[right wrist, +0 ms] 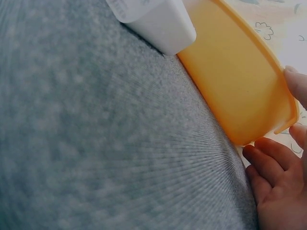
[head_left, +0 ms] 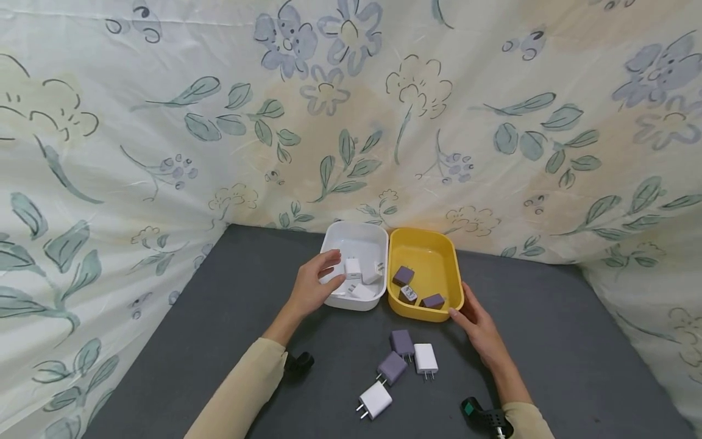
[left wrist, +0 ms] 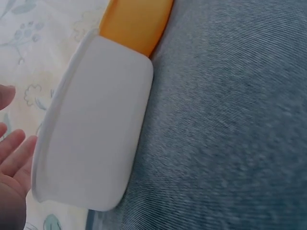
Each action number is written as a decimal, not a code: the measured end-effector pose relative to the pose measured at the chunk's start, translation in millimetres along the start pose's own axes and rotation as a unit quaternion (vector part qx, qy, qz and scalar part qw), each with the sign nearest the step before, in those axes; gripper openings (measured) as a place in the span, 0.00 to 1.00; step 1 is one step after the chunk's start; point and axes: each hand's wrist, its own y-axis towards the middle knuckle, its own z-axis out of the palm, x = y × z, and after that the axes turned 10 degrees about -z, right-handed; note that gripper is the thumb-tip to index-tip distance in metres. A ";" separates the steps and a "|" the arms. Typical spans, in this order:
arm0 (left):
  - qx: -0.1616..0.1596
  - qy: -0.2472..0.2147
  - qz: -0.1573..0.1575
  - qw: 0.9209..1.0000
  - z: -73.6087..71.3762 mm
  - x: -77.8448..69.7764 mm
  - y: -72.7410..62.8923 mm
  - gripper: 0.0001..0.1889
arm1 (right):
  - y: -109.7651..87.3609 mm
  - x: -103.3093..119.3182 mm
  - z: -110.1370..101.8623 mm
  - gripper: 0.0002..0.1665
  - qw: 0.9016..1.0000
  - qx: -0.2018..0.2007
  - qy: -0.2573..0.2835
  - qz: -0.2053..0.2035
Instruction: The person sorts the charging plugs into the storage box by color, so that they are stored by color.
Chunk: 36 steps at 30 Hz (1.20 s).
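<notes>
My left hand [head_left: 311, 285] hovers at the left edge of a white plastic bin [head_left: 359, 230], thumb and fingers apart with nothing between them. Several white plug chargers [head_left: 353, 268] lie inside. Side by side with it stands a yellow bin [head_left: 433, 247] holding three purple plug chargers [head_left: 403, 276]. My right hand [head_left: 482, 332] touches the yellow bin's front right corner, thumb at the front rim and loosely extended fingers along the right side. In the left wrist view, my left hand [left wrist: 14, 163] is beside the white bin's rim. Thumb and fingers of my right hand [right wrist: 278, 177] flank the yellow corner in the right wrist view.
In front of the bins, two purple chargers [head_left: 392, 367] and two white chargers [head_left: 375, 400] lie on the dark grey cloth [head_left: 548, 341]. Floral fabric [head_left: 351, 122] hangs behind the bins and along both sides.
</notes>
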 end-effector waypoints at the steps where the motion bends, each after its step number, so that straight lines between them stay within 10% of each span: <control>1: -0.001 -0.004 0.002 1.000 -0.1 1.5 -1.3 0.27 | 0.0 0.1 -0.1 0.45 1.000 -0.001 -0.001 -0.001; 20: 0.020 0.058 0.097 0.993 9.1 -15.7 -24.5 0.27 | 1.4 -2.5 0.7 0.45 1.000 0.001 0.005 -0.006; 36: 0.051 0.012 0.090 0.995 7.6 -27.1 -44.8 0.24 | 1.0 -0.8 0.6 0.45 1.000 -0.002 -0.002 0.005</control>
